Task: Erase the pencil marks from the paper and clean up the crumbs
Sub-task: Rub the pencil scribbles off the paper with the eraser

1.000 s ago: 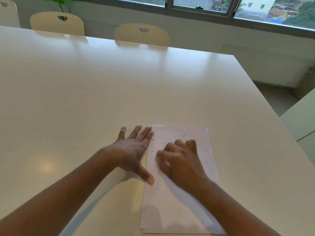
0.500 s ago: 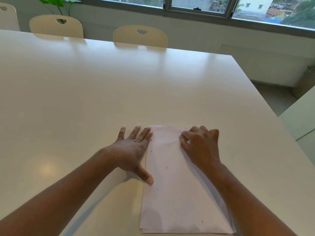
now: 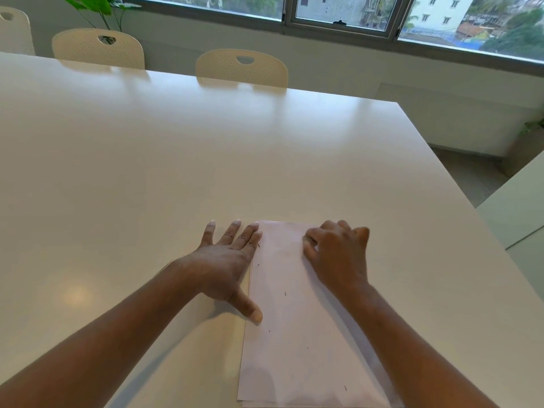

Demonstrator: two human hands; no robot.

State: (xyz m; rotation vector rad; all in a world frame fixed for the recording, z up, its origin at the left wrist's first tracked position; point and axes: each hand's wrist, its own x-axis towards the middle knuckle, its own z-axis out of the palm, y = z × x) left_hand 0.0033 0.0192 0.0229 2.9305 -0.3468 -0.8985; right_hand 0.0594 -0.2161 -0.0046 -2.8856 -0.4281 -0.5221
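Item: paper (image 3: 294,334), a thin stack on my white table (image 3: 206,157), at its near edge.
Item: my left hand (image 3: 226,266), spread flat on the table, thumb tip and forefinger touching the paper's left edge.
Item: my right hand (image 3: 338,254), fingers curled, on the paper's far end; I cannot tell whether it pinches anything.
Item: dark specks (image 3: 285,293), scattered on the sheet.

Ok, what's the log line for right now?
left hand: flat, steadying paper edge | right hand: curled on paper's top | crumbs: scattered
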